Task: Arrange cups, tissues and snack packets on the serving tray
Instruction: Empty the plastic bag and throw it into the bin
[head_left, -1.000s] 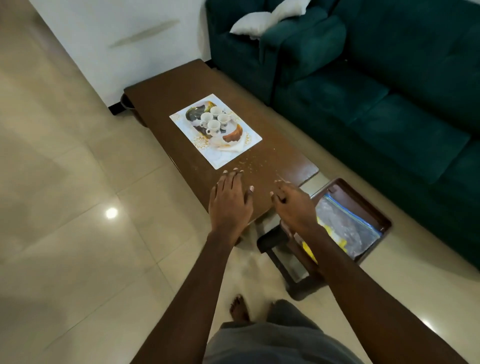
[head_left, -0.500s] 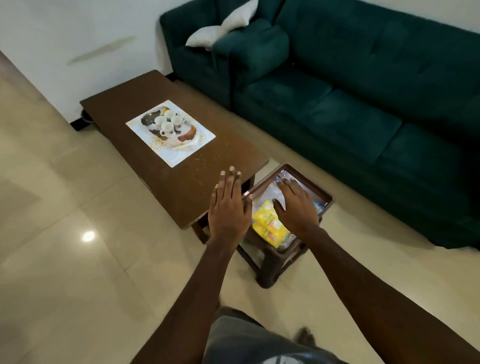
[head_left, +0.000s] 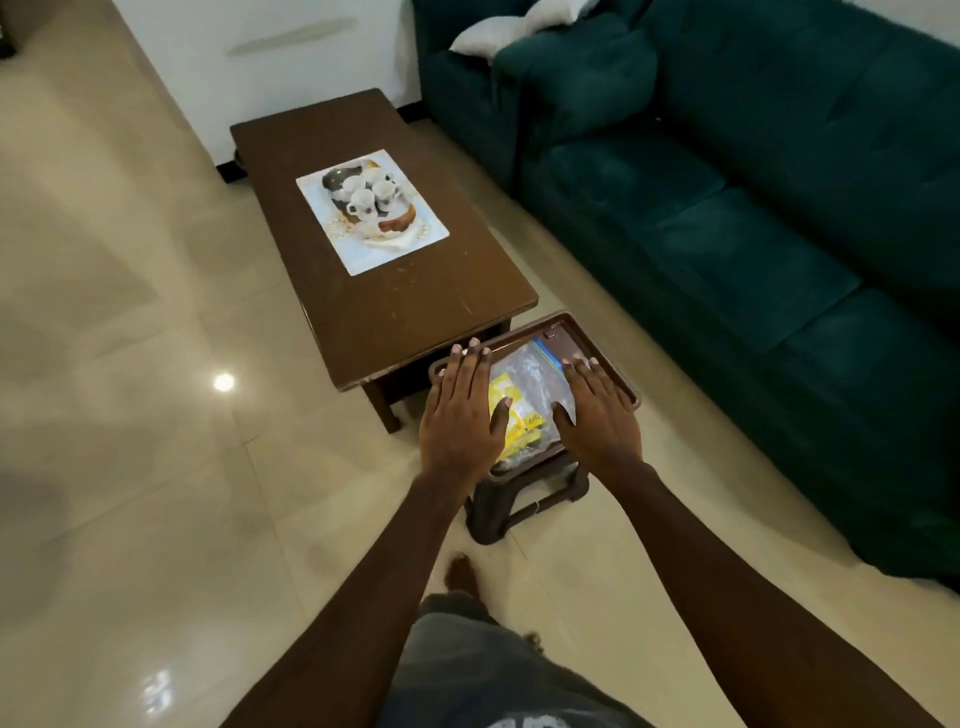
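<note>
Head view, table (head_left: 384, 301) beside tray (head_left: 511, 336), sofa (head_left: 727, 234) near

One head-worn camera looks steeply down, forward over the low coffee table (head_left: 384, 270).

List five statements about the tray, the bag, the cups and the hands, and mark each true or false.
1. The brown tray sits on a dark stool. True.
2. The cups stand in the brown tray. False: they stand on the white mat on the coffee table.
3. The left hand and the right hand are both over the tray with straight fingers. True.
4. The clear bag lies on the coffee table. False: it lies in the brown tray.
5. Yellow packets are inside the clear bag. True.
</note>
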